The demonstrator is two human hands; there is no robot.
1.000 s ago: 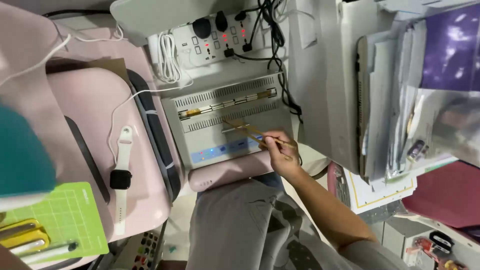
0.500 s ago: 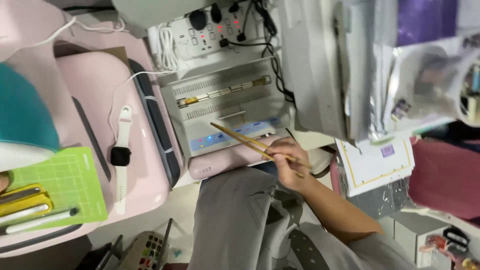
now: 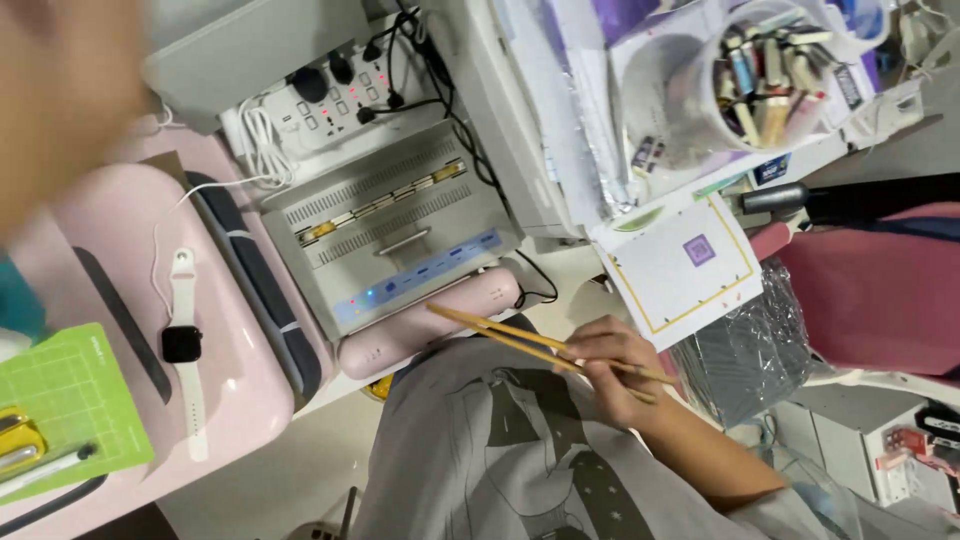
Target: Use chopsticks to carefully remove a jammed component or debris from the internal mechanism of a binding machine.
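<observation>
We look down on a crowded table (image 3: 300, 470) and on our own grey shirt (image 3: 500, 450). Our right hand (image 3: 610, 365), at about 4 o'clock from the picture's middle, is clenched around a pair of wooden chopsticks (image 3: 500, 335). The sticks lie nearly level, their tips pointing towards 10 o'clock and ending just over the rounded edge of a long pink case (image 3: 430, 320); the butt ends stick out past the knuckles towards 4 o'clock. Whether the tips touch the case we cannot tell.

Just beyond the case, at 11 o'clock from the hand, sits a grey slotted machine (image 3: 385, 235) with a lit blue front strip, and behind it a white power strip (image 3: 320, 95) crowded with plugs and cables. At 9 o'clock a white smartwatch (image 3: 183, 345) lies on a large pink device (image 3: 110, 290), and a green cutting mat (image 3: 70, 400) overlaps the lower left edge.

At 10 o'clock, in the upper left corner, a big blurred shape we take for our left hand (image 3: 60, 90) fills the frame; its grip is unreadable.

A white card with a yellow border (image 3: 680, 265) sits at 1 o'clock from the right hand, with a tub of pens (image 3: 775, 75) farther off. Open room is scarce: only the bare strip of table at 7 o'clock, between the pink device and our shirt.
</observation>
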